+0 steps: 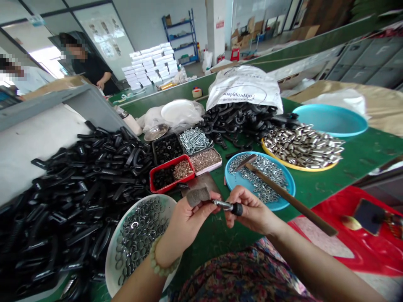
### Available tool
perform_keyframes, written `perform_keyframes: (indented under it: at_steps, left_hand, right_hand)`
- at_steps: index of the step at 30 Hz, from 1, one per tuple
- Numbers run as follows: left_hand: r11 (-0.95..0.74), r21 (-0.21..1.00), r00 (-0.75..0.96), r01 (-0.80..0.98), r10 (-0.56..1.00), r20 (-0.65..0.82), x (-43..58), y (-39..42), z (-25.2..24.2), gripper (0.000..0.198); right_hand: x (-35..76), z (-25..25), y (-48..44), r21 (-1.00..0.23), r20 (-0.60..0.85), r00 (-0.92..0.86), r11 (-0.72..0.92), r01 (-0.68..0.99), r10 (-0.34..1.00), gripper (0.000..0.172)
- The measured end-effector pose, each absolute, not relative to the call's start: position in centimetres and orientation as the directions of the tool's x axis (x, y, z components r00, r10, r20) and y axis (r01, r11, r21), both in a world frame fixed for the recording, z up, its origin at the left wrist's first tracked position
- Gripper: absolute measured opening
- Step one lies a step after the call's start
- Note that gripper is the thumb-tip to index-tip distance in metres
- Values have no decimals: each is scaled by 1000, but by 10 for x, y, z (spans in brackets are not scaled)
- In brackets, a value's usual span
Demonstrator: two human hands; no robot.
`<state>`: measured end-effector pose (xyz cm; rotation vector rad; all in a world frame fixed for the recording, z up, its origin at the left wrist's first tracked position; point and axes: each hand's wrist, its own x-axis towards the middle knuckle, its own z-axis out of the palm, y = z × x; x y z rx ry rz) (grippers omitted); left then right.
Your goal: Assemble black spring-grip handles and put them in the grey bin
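My left hand (189, 222) and my right hand (252, 209) pinch a small metal fitting with a black end (228, 206) between them, above the green table. A grey wrap covers one left fingertip. Below my left hand, a white bowl (110, 260) holds many steel rings. To its left lies a big heap of black plastic handles (85, 197). Beyond my right hand, a wooden-handled hammer (283, 193) rests across a blue plate (236, 184) of steel washers.
Small trays of screws and parts (179, 159) stand beyond the hands. Further back are a yellow plate of metal sleeves (302, 147), a teal plate (327, 119), black parts and a white sack (244, 88). Red cloth (362, 243) lies at right. Two people (90, 63) stand far left.
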<state>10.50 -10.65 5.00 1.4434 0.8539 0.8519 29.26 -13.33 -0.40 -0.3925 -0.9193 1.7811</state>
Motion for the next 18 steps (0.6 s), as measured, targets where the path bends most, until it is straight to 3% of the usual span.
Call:
perform_keyframes:
  at_steps: [6,10,14,18]
  left_hand:
    - [65,998,407,-13,912,-54,118,-109,56,19]
    - [284,916,319,-283,929,-189,124,-108,54,20]
    - [462,791,453,-401,851,-267,134,-109,40,28]
    - [456,784,528,-421,826,-197,148,-111,20,37]
  right_hand:
    - [297,-6,-138,-681,55,-399,-258,-685,915,37]
    - [305,-7,-139,-708,30,-341,-221,-671,940,36]
    - [311,-6,-134,-779,41,-274,-141,-611,961,23]
    - [312,-3,-126,-855,-11,-317,-174,-489,948,22]
